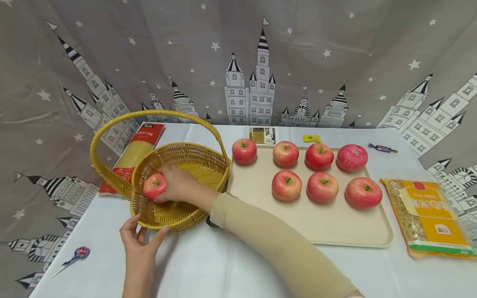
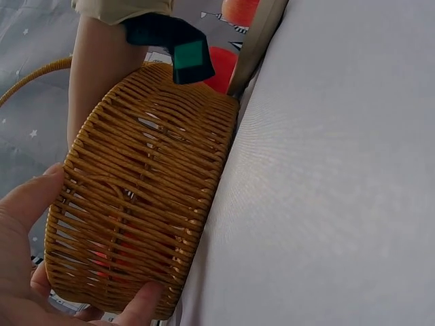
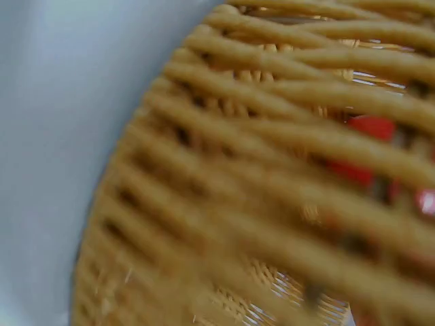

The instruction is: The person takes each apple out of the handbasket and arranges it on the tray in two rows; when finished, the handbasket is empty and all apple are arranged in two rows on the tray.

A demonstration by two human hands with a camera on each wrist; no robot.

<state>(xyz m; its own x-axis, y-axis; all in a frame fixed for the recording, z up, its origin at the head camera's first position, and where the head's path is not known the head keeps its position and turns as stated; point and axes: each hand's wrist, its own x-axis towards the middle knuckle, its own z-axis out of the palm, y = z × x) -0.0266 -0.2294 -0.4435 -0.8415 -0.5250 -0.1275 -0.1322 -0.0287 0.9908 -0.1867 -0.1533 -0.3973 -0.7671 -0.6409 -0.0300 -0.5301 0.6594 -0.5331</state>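
A yellow woven basket [image 1: 199,211] with a tall arched handle [image 1: 156,112] stands at the left of the table. Inside it, my right hand [image 1: 177,184] grips a red apple [image 1: 154,188] by its right side, near the basket's left wall. My left hand [image 1: 139,248] holds the basket's near-left side, thumb and fingers spread along the wall. In the left wrist view, that hand's fingers [image 2: 139,305] press the weave [image 2: 129,183]. The right wrist view has mostly basket weave [image 3: 258,149], with red showing through the gaps and the hand itself hidden.
Right of the basket lies a beige tray [image 1: 261,211] with several apples [image 1: 286,185]. A pasta bag [image 1: 428,219] is at far right, a red-and-yellow packet [image 1: 139,149] behind the basket. A lollipop [image 1: 80,253], a yellow sachet [image 1: 311,138] and a purple candy [image 1: 382,148] lie around.
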